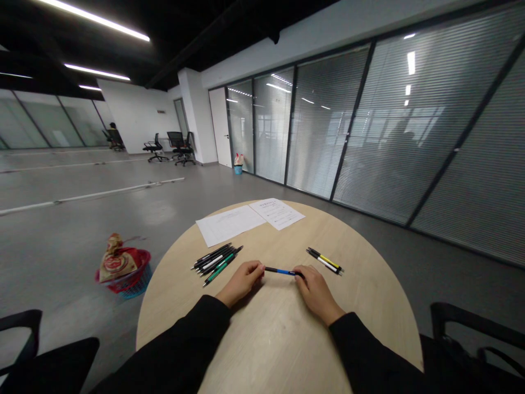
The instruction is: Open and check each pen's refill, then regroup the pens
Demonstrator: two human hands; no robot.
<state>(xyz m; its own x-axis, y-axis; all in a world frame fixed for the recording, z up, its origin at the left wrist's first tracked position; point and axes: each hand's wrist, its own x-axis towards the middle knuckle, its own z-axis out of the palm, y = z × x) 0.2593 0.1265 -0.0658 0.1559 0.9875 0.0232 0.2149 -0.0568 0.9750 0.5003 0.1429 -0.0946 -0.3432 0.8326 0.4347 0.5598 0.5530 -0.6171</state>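
**An open-plan office is surrounding the table**

Glass partitions (369,126) with slatted blinds are lining one side, black swivel office chairs (155,148) are standing by a white wall (135,117), strip lights (96,19) are running overhead, and a round wooden table (348,284) is holding printed papers (250,219) and pens (215,264).

The only view looks out from the person's head, facing forward and down across a round table (353,284) from its near edge. Two black sleeves (172,345) enter from the bottom of the frame, and the left hand (241,283) and right hand (318,293) sit just below centre, close to the camera. The wide view also reaches a glass wall (369,131) along the right side and distant office chairs (155,150) at the upper left.
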